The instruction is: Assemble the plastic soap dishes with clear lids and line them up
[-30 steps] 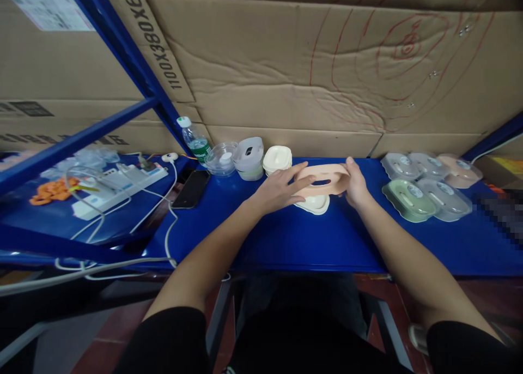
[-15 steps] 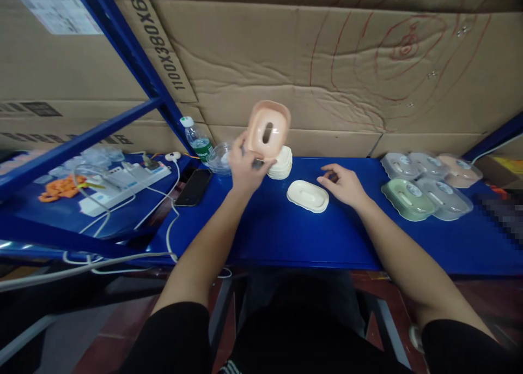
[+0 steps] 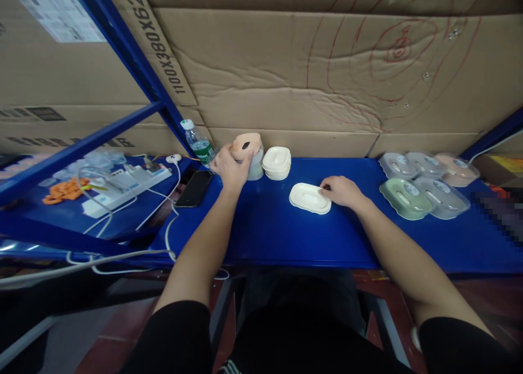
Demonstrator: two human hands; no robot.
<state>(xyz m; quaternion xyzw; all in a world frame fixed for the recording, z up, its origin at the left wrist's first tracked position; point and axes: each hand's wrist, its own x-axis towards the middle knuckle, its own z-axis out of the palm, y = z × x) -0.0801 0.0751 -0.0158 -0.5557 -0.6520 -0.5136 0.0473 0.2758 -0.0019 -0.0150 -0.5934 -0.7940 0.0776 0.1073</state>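
Observation:
My left hand (image 3: 232,166) grips a peach plastic soap dish piece (image 3: 247,146) with a dark oval slot. It sits at the top of a pale stack (image 3: 256,168), partly hidden by my fingers. Just right of it stands a stack of cream trays (image 3: 278,162). On the blue table, a single cream oval tray (image 3: 310,197) lies flat, its hollow facing up. My right hand (image 3: 340,191) has thumb and finger closed on that tray's right end.
Several lidded dishes (image 3: 406,198) in green, grey and peach stand at the right. A water bottle (image 3: 199,144), a phone (image 3: 195,188) and a power strip (image 3: 126,188) with cables lie left. A cardboard wall (image 3: 261,63) closes off the back of the blue table (image 3: 278,237).
My left hand has lowered the peach piece and moved it left onto the pale stack. My right hand has come left and down to take the cream tray's edge.

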